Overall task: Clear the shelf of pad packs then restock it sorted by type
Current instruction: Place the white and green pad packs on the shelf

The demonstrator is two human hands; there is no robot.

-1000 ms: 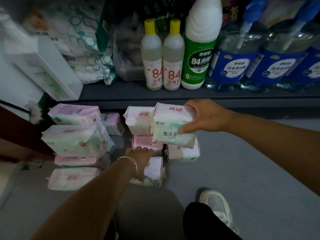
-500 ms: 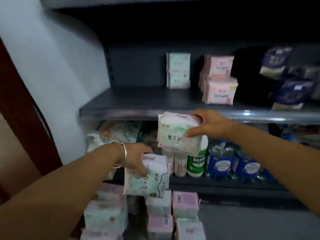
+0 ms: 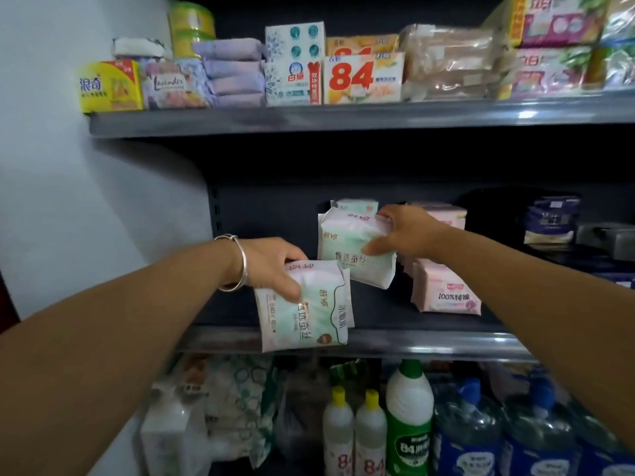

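Left grip: my left hand pinched a green-and-white pad pack at its top corner, thumb on the front face, fingers curled behind; a metal bangle sat on that wrist.
Left pack position: it hung tilted in front of the middle shelf, its lower edge overlapping the shelf's front lip in my view; I could not tell whether it touched.
Right grip: my right hand clasped a second green-and-white pack along its right edge, fingers over the top, thumb on the front.
Right pack position: held above the shelf board, in front of a matching green pack standing at the back.
Shelf stock: pink packs stood stacked just right of my right hand; dark blue packs lay farther right.
Upper shelf: soap boxes marked 84, a yellow box, lavender packs.
Lower shelf: two yellow-capped bottles, a green-labelled white bottle, blue jugs.
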